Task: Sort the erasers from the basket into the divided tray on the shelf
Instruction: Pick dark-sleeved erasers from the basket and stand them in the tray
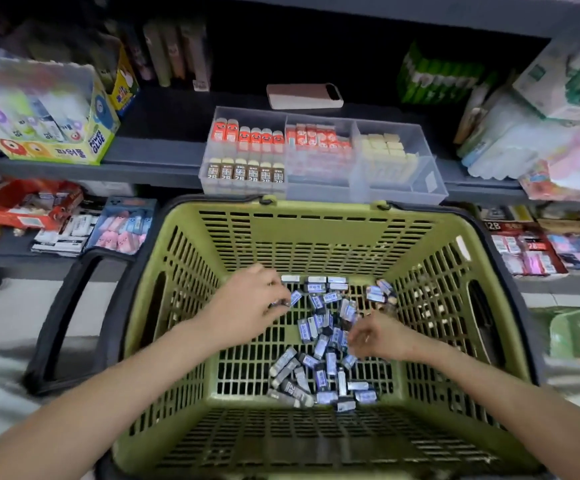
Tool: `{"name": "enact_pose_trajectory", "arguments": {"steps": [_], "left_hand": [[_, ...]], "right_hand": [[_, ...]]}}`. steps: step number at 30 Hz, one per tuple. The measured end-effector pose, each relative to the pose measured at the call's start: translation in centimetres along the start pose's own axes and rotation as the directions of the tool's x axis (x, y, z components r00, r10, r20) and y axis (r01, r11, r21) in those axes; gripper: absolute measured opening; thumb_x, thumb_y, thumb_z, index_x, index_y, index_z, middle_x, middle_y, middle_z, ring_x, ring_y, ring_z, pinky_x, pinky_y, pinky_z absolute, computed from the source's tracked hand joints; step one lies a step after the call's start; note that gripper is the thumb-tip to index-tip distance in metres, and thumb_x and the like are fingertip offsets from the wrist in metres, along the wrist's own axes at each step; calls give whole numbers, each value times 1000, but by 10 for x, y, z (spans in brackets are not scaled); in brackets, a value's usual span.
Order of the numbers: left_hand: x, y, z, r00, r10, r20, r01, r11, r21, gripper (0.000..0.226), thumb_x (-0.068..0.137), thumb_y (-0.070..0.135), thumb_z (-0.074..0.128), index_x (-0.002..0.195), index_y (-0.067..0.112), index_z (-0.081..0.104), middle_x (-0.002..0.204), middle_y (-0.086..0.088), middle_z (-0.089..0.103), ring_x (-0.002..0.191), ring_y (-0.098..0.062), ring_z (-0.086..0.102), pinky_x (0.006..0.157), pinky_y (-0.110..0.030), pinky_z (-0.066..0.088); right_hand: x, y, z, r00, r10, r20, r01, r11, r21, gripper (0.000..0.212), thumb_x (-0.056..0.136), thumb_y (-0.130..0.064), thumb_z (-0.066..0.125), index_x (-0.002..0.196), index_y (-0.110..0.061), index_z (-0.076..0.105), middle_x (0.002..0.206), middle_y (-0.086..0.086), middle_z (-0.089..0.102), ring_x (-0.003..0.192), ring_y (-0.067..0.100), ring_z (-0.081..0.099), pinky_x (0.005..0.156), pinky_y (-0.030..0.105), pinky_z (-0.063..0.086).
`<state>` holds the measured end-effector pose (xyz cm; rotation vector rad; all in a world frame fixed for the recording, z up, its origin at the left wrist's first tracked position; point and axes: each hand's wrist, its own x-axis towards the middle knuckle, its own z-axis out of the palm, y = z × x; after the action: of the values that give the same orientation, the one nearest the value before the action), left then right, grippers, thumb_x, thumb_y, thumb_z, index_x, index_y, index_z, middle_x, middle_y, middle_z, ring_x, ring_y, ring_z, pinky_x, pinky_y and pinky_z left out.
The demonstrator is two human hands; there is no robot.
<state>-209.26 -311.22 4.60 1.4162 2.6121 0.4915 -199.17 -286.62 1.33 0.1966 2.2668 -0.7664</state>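
A green basket (184,271) stands below the shelf, with several small blue, grey and black erasers (319,344) scattered on its floor. Both my arms reach down into it. My left hand (247,299) is at the heap's far left edge and pinches a blue eraser (295,298) at its fingertips. My right hand (375,336) has its fingers curled down into the heap's right side; what they hold is hidden. On the shelf behind the basket sits the clear divided tray (403,194), holding orange, brown and pale yellow erasers in separate compartments.
A phone (304,95) lies on the shelf behind the tray. A glue box (49,133) stands at the shelf's left and wrapped packs (524,133) at its right. Lower shelves hold more stationery. The basket's black handle (63,317) hangs at its left.
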Motion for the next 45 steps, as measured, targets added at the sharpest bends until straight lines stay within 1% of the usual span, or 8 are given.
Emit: {"name": "enact_pose_trajectory", "arguments": {"steps": [3,7,12,17,21,27,32,45], "left_hand": [[-6,3,40,901,25,433,6,997,-71,30,88,42,59,114,29,64,109,5,59,108,-11,44,103,-33,36],[-16,3,88,760,-62,647,164,982,-98,64,79,44,68,137,28,45,128,-3,50,122,-20,39,107,-35,32],[-22,14,129,760,-279,587,450,878,-165,88,72,51,71,144,22,28,147,-5,37,136,-25,33,114,-39,28],[-15,12,136,837,-329,438,416,902,-116,58,80,37,72,127,15,46,116,0,60,101,-17,57,84,-23,48],[-14,6,130,784,-358,507,478,869,-126,35,80,21,70,110,11,56,99,0,62,83,-14,60,66,-20,48],[10,-1,61,689,-423,588,714,259,-651,14,86,10,62,98,5,56,103,-8,60,88,-17,64,73,-23,57],[18,5,-11,787,-353,506,444,-244,-862,6,90,3,54,96,5,52,92,-13,72,86,-25,71,69,-30,58],[-3,-4,-45,799,-482,361,113,-468,-876,17,93,7,45,111,7,46,93,-15,66,79,-23,68,70,-34,59]], "right_hand": [[4,9,22,977,93,192,-97,995,10,17,85,-18,66,101,-11,67,98,7,70,79,14,66,72,24,56],[14,6,38,987,134,90,-140,988,68,16,84,-20,67,95,-9,69,82,-1,67,67,9,60,65,22,54],[20,6,34,989,149,24,-149,989,-2,16,85,-23,66,94,-11,71,80,-5,66,66,7,58,63,19,50],[17,-8,49,997,72,38,-73,997,22,25,79,-39,71,83,-14,70,63,-6,64,54,4,57,74,28,54],[18,-20,76,993,33,114,-22,995,-97,43,78,-47,69,81,-5,73,61,2,62,47,7,54,66,24,50],[30,-34,106,996,-62,-62,29,899,-438,52,76,-62,61,61,-14,49,61,-1,49,64,19,52,49,24,34],[46,-47,117,973,-195,-120,101,836,-540,65,73,-66,61,97,-6,56,96,10,64,88,28,63,62,31,42],[62,-43,100,967,-155,-203,92,953,-289,27,81,-28,63,97,-11,49,86,9,65,73,23,61,57,29,45]]}}
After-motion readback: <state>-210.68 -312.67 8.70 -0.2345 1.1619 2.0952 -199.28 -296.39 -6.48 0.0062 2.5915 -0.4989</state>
